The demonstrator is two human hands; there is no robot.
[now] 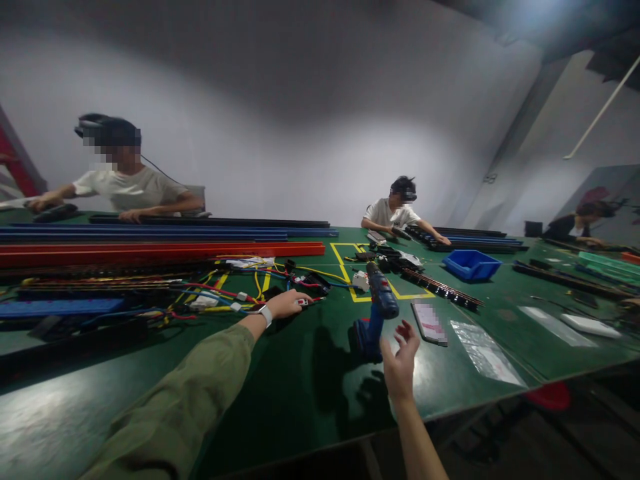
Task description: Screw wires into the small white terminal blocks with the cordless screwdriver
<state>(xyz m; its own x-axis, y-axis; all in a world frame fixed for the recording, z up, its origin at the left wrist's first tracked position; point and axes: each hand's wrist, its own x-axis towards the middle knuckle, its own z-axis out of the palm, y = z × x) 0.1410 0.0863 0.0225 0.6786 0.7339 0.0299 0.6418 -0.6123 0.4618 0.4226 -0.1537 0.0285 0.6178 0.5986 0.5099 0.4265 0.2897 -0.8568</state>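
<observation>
Cordless drill [376, 315]: blue, on the green workbench [280, 407], apparently upright on its battery base; it lies between the two hands, nearer the right, chuck directed away from the worker.
Tipping hazard: judged moderate; a bump from the right thumb or palm could topple the drill, its heavy-looking body sitting above a narrow handle.
Smartphone [429, 323]: lies flat just beyond the right hand; a fall to that side could strike its screen.
Yellow cable [327, 273]: runs loose near the chuck; in my judgement, careless lifting or an accidental start could snag it.
Small red-and-white connector [303, 302]: at the left fingertips; a tug, with attention on the drill, could drag neighbouring leads along.
Right hand [400, 357]: forearm rises from the near edge of the bench, bare; palm turned towards the drill, fingers curved upward and spread, thumb apart. Grip wide, nothing held; thumb contact with the handle cannot be confirmed.
Left hand [285, 305]: arm extended forward in an olive sleeve [190, 387], back of hand uppermost, fingers reaching rightward. Whether they pinch the connector or merely rest there, I cannot tell.
</observation>
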